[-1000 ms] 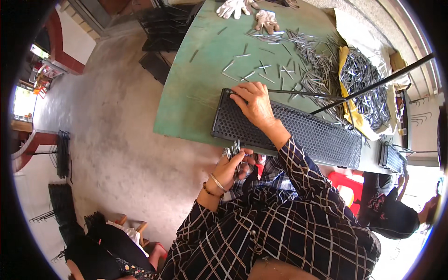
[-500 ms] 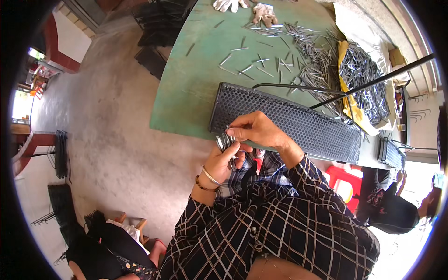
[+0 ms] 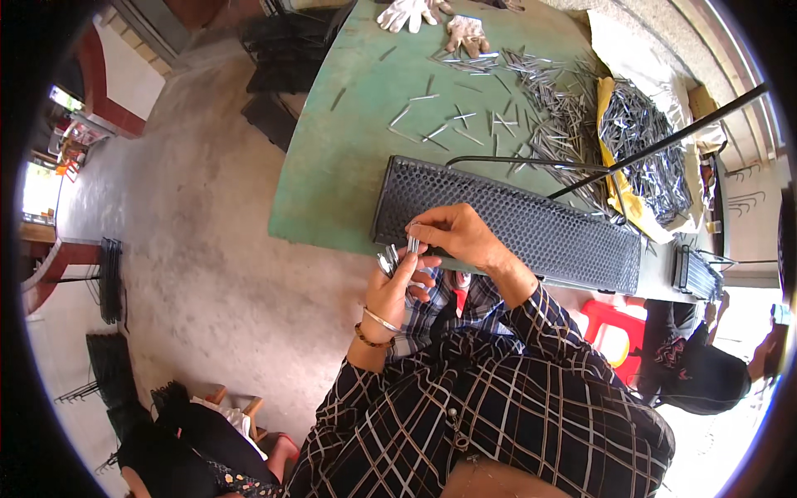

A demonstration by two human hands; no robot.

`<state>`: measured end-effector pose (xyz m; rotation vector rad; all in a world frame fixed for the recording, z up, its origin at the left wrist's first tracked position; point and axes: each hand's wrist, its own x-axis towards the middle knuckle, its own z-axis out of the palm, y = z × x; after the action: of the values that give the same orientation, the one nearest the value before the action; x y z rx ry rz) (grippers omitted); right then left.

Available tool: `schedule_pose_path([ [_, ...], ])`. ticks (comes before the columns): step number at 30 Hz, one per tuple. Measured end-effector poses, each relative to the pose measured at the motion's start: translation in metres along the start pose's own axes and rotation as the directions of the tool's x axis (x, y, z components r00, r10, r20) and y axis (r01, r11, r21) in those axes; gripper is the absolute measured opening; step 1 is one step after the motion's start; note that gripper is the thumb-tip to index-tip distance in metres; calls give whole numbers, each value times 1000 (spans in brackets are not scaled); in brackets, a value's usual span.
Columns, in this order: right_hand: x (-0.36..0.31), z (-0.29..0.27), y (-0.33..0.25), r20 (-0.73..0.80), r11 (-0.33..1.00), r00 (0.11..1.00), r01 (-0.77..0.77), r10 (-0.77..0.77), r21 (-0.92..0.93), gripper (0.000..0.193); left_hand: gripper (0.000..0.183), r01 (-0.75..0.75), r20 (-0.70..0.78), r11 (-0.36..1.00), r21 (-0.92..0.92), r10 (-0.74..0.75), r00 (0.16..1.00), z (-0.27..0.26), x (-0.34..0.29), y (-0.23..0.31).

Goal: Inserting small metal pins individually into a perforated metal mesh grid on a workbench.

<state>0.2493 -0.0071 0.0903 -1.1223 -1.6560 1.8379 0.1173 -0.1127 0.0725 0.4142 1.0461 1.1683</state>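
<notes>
A small bunch of short, shiny metal rods (image 3: 388, 260) is clasped in my left hand (image 3: 392, 290), between the thumb and curled fingers. My right hand (image 3: 462, 236) reaches in from the right, its thumb and fingertips pinching the upper ends of a few metal rods (image 3: 413, 245) that rise beside the left thumb. Both hands are close together in front of the near left end of a black perforated metal rack (image 3: 506, 217). This long rack lies on the green table (image 3: 324, 187), along its near edge.
Many loose rods (image 3: 552, 124) are scattered over the table, beside an open yellow-and-white sack (image 3: 643, 137) full of them. Work gloves (image 3: 466, 35) lie at the far edge. A black bar (image 3: 689, 129) slants up from the rack. A red stool (image 3: 610, 319) and other people are nearby.
The rods in my left hand have shifted, and a few now stand apart at my right fingertips. My left fingers have loosened a little; the rack stays in place.
</notes>
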Motion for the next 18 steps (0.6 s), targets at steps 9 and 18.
schedule_pose_path([
  [9,10,-9,-8,-104,993,989,110,-107,30,20,33,-88,-91,996,-3,87,992,-2,2,-2],
  [18,47,-26,0,-387,871,806,294,-448,-394,21,31,28,-31,999,-25,-29,999,-1,-2,-5],
])
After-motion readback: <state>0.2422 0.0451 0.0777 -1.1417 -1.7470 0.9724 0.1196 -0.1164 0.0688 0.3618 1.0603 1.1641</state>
